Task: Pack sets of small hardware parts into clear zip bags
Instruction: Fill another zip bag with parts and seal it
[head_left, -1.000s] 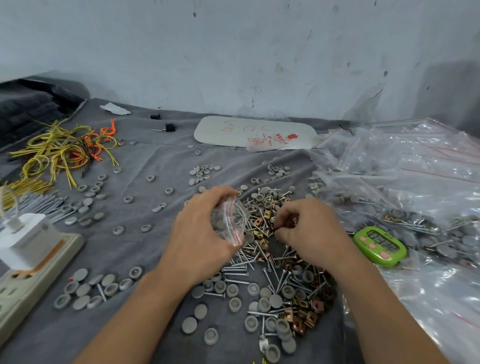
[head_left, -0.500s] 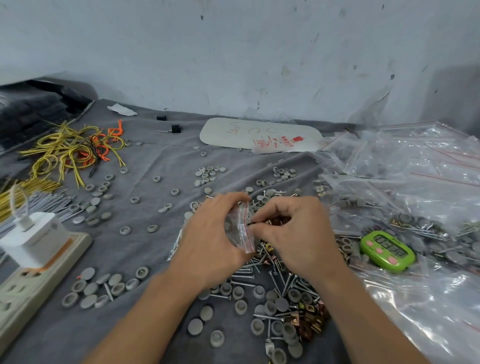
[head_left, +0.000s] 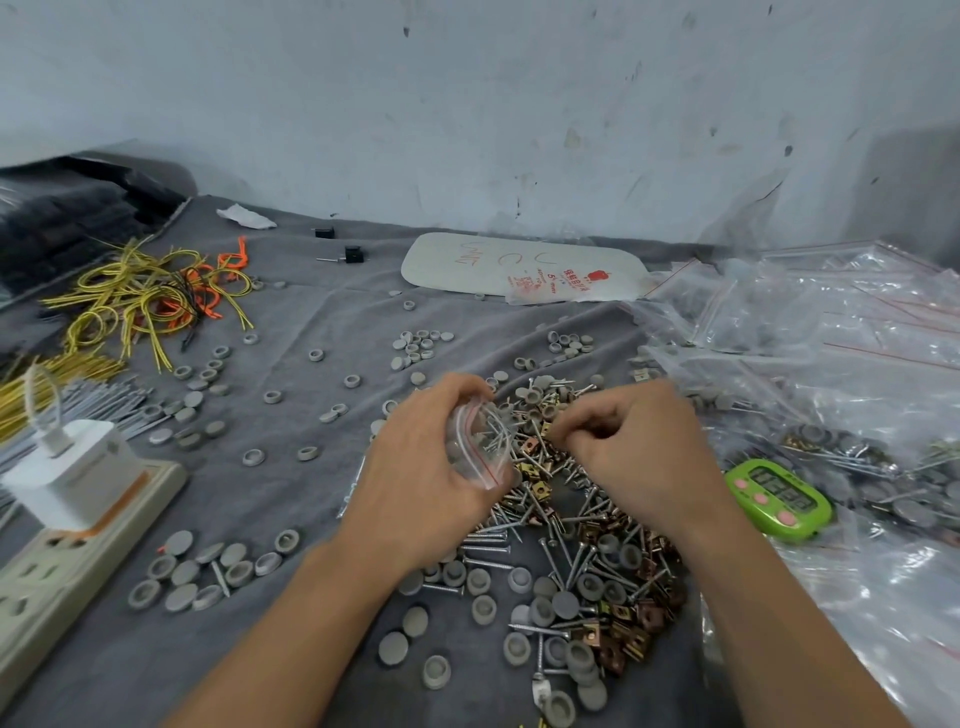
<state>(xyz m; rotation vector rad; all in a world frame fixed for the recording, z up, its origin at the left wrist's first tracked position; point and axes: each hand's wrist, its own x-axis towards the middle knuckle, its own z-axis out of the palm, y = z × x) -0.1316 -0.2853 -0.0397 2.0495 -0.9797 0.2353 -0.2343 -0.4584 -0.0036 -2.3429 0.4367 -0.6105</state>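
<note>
**Bag held at the pile, right hand picking**

The left hand grips a small clear zip bag with its red-striped mouth turned toward the heap of screws, clips and caps on the desk, probably to keep each drop short. Screws already show inside the bag. The right hand curls knuckles-up over the heap (whether it has pinched a part, I cannot tell).

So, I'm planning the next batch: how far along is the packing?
Done: filled bags lie heaped on the right. In hand: the left hand grips a small zip bag with screws inside; the right hand, fingers curled, is at the loose pile; whether it holds a part I cannot tell. Left: that large mixed pile, plus grey caps scattered on the cloth.
</note>
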